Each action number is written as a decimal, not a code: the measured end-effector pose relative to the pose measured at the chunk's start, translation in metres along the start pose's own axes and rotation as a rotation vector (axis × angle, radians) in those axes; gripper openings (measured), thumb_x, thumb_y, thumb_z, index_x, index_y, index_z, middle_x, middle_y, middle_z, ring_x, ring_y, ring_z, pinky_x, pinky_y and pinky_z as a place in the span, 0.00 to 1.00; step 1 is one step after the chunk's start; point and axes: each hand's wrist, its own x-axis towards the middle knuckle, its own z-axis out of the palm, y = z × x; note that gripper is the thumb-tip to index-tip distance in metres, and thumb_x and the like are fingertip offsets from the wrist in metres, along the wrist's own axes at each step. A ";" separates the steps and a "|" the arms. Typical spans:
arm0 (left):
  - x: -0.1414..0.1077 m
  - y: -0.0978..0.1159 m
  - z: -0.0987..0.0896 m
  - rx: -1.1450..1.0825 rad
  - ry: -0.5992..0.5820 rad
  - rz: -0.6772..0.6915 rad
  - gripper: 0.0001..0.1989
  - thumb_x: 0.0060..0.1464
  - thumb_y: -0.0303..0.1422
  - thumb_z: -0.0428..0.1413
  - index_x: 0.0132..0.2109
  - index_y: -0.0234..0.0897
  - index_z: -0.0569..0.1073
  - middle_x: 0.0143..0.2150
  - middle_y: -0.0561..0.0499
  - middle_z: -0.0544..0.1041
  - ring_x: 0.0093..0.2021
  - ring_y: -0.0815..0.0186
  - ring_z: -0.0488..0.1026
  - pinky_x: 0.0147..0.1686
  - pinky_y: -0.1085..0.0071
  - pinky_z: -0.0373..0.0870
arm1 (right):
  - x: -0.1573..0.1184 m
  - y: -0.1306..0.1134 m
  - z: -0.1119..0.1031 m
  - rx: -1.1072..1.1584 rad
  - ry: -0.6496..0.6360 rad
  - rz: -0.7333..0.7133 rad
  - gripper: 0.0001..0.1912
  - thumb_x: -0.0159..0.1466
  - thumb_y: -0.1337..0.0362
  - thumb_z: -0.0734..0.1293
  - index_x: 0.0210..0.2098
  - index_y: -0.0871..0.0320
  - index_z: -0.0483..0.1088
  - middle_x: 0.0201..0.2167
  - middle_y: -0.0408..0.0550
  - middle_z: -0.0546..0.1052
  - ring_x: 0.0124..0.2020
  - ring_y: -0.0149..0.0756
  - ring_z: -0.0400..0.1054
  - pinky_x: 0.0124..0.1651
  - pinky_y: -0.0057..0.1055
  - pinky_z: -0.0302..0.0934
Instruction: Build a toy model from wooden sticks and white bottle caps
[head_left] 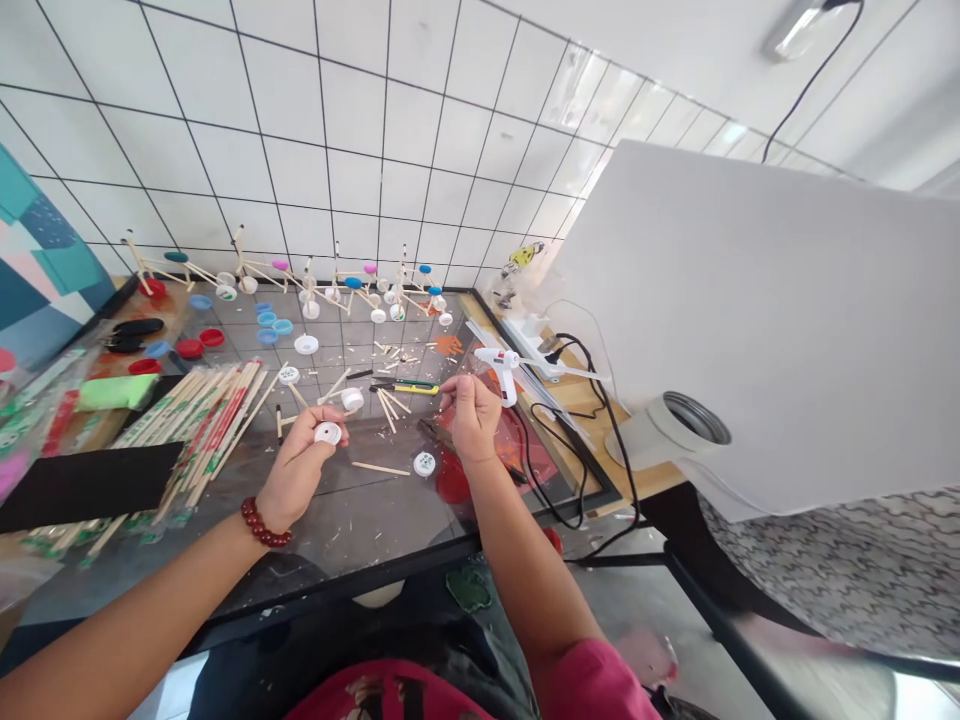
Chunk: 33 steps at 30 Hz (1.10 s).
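Note:
My left hand (pixel 298 460) is closed around a small piece built of wooden sticks and white bottle caps; one cap (pixel 328 433) faces up between thumb and fingers. A second white cap (pixel 352 399) shows just beyond the fingertips. My right hand (pixel 472 412) is closed with the fingers curled in, and whatever they may hold is hidden. Beside it, the white glue gun (pixel 504 372) stands on the table. A yellow-green utility knife (pixel 409 387) lies between the hands. Nearer to me are a loose stick (pixel 381 468) and a white cap (pixel 424 464).
Several stick-and-cap models (pixel 352 285) line the wall. Bundled chopsticks (pixel 202 420) and a black sheet (pixel 97 482) lie at left, near blue caps (pixel 267 320) and red caps (pixel 190 348). A black cable (pixel 577 480) loops at right, near a white tub (pixel 667 430).

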 end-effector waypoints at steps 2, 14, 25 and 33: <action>0.000 0.002 0.002 0.032 -0.025 -0.023 0.09 0.53 0.36 0.62 0.40 0.39 0.74 0.31 0.53 0.76 0.34 0.64 0.74 0.40 0.67 0.72 | 0.000 -0.002 -0.001 -0.062 -0.024 -0.025 0.31 0.77 0.41 0.56 0.29 0.55 0.74 0.20 0.42 0.72 0.25 0.35 0.69 0.35 0.34 0.63; -0.009 0.005 0.004 0.096 -0.295 -0.091 0.16 0.62 0.45 0.60 0.46 0.37 0.76 0.31 0.55 0.73 0.22 0.72 0.65 0.23 0.73 0.62 | -0.012 0.008 0.012 -0.456 -0.305 -0.540 0.13 0.76 0.65 0.61 0.47 0.54 0.79 0.34 0.49 0.83 0.35 0.39 0.73 0.45 0.37 0.62; -0.011 0.008 0.007 0.134 -0.270 -0.167 0.27 0.57 0.41 0.64 0.60 0.39 0.69 0.38 0.54 0.73 0.27 0.69 0.69 0.24 0.72 0.68 | -0.011 0.016 0.010 -0.545 -0.395 -0.556 0.13 0.72 0.70 0.64 0.49 0.57 0.79 0.33 0.47 0.82 0.35 0.39 0.73 0.44 0.38 0.60; -0.008 0.005 0.007 0.206 -0.299 -0.131 0.26 0.56 0.44 0.66 0.58 0.39 0.72 0.31 0.57 0.71 0.28 0.66 0.68 0.25 0.71 0.69 | -0.019 0.001 0.016 -0.521 -0.576 -0.630 0.12 0.72 0.68 0.64 0.49 0.54 0.79 0.28 0.44 0.79 0.34 0.39 0.71 0.45 0.38 0.60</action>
